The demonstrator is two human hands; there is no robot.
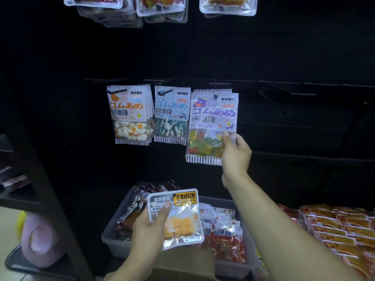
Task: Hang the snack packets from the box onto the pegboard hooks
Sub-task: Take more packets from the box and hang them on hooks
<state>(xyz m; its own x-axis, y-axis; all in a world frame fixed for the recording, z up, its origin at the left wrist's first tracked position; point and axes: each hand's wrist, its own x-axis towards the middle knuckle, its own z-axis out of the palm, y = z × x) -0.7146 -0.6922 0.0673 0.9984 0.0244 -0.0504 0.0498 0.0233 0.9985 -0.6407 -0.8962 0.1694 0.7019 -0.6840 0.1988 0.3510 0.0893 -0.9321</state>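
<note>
My right hand pinches the lower right edge of a purple bear gummy packet, whose top hole sits on a black pegboard hook. A second packet hangs just behind it. My left hand grips a clear mango candy packet low in the middle, thumb on its front. To the left hang an orange egg gummy packet and a blue shark gummy packet on their own hooks. A cardboard box shows below my left hand.
Bare black hooks stick out to the right of the bear packet. Clear packets hang along the top. A grey bin of snack packets stands below, with orange packets at the right. Dark shelving stands at the left.
</note>
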